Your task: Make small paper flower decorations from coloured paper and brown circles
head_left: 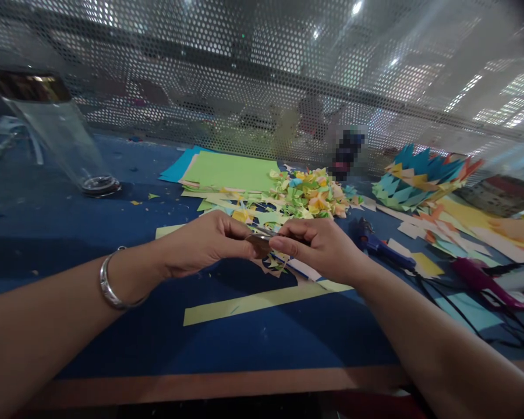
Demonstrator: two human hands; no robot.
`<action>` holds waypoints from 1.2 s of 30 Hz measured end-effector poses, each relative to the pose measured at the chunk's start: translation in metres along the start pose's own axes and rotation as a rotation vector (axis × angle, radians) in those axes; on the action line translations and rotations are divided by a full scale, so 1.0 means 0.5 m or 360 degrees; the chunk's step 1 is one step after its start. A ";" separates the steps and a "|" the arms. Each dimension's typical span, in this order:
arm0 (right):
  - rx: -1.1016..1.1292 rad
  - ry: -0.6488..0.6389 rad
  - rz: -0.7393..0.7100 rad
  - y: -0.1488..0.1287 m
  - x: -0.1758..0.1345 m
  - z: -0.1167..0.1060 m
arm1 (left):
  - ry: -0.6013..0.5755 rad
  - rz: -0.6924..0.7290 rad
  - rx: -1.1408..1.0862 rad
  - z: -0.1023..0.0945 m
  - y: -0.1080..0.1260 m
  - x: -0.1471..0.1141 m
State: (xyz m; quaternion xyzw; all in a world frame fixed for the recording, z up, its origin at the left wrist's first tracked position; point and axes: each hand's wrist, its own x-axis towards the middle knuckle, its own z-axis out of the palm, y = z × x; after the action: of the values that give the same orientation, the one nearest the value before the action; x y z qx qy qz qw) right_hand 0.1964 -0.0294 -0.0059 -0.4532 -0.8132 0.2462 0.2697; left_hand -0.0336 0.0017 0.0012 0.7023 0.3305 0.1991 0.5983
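Observation:
My left hand [220, 241] and my right hand [312, 244] meet in the middle above the blue table. Both are closed, thumbs and fingers pinching a small brownish, shiny-edged item [259, 240] between them. Its kind is hard to make out, since the fingers cover much of it. Below the hands lies a long pale yellow-green paper strip [231, 308]. Just behind them, a heap of cut paper scraps [312, 195] in green, yellow and orange is spread out. Green paper sheets [231, 169] are stacked beyond, with blue sheets showing at their left.
At left stands a clear bottle [72, 137] with a gold cap. A blue glue gun [382, 244] and a magenta glue gun [491, 282] lie right, with black cords. A zigzag-edged paper crown [419, 180] sits behind them. A perforated metal panel [179, 75] borders the back.

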 end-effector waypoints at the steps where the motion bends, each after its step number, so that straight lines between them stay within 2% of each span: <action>1: -0.0001 -0.0014 -0.0004 0.000 -0.001 0.000 | 0.0008 -0.0007 0.0011 0.000 0.000 0.000; 7: 0.0026 -0.0072 0.0014 -0.003 -0.003 -0.002 | 0.0006 0.0005 0.0120 -0.002 -0.001 0.000; 24: 0.0024 -0.0086 -0.0017 -0.006 -0.006 -0.003 | -0.0107 0.0057 0.0024 -0.005 -0.003 -0.001; 31: -0.0085 0.0077 -0.0021 -0.006 -0.001 -0.003 | -0.0095 0.0015 0.0078 -0.009 -0.004 0.000; 36: -0.0451 0.0181 0.0104 0.006 0.003 -0.009 | -0.0154 -0.0071 0.0297 -0.008 -0.005 0.001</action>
State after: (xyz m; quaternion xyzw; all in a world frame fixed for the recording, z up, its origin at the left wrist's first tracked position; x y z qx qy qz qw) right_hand 0.2004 -0.0259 -0.0042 -0.5262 -0.8080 0.1116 0.2405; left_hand -0.0367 0.0051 -0.0006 0.7562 0.3337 0.1199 0.5499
